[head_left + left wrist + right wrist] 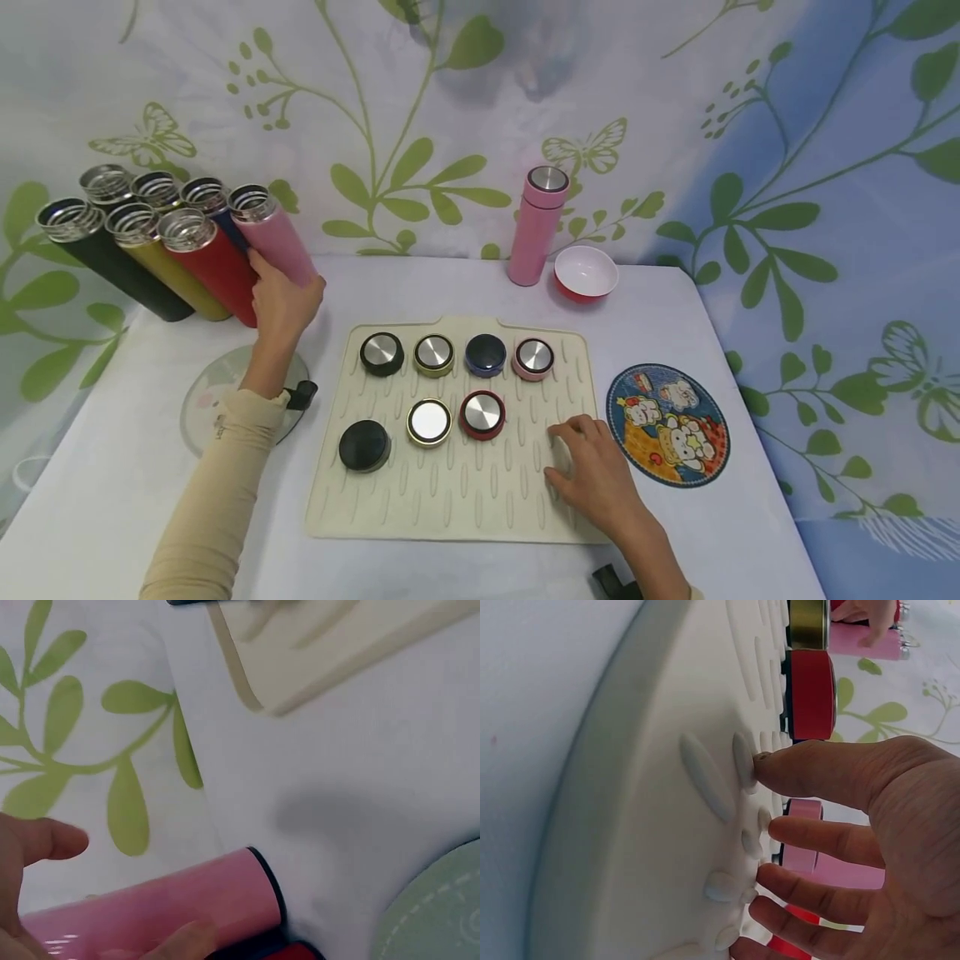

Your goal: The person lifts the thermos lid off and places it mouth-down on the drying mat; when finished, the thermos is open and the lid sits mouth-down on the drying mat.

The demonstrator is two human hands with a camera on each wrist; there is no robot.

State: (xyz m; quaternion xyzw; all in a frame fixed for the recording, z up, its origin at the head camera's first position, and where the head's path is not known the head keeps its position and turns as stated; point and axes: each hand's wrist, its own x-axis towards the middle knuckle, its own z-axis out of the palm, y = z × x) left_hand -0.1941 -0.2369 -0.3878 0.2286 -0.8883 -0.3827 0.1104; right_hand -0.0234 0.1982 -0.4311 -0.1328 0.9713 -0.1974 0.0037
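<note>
At the back left, my left hand [285, 302] is at the lower part of a lidless pink thermos [279, 237]. In the left wrist view, a fingertip [184, 941] lies against the pink body while the thumb [60, 840] stands apart from it. My right hand [596, 471] rests spread fingertips on the right side of a cream ridged mat [465, 500], holding nothing. Several thermos lids sit on the mat. Nearest to the right hand is the red-rimmed lid [482, 414], with the pink-rimmed lid [533, 358] further back.
Beside the pink thermos lean several lidless ones, including red [217, 267], yellow [168, 271] and dark green [123, 267]. A lidded pink thermos [537, 225] stands behind the mat next to a red-and-white bowl [585, 273]. A cartoon placemat [667, 425] lies right, a pale round mat [213, 387] left.
</note>
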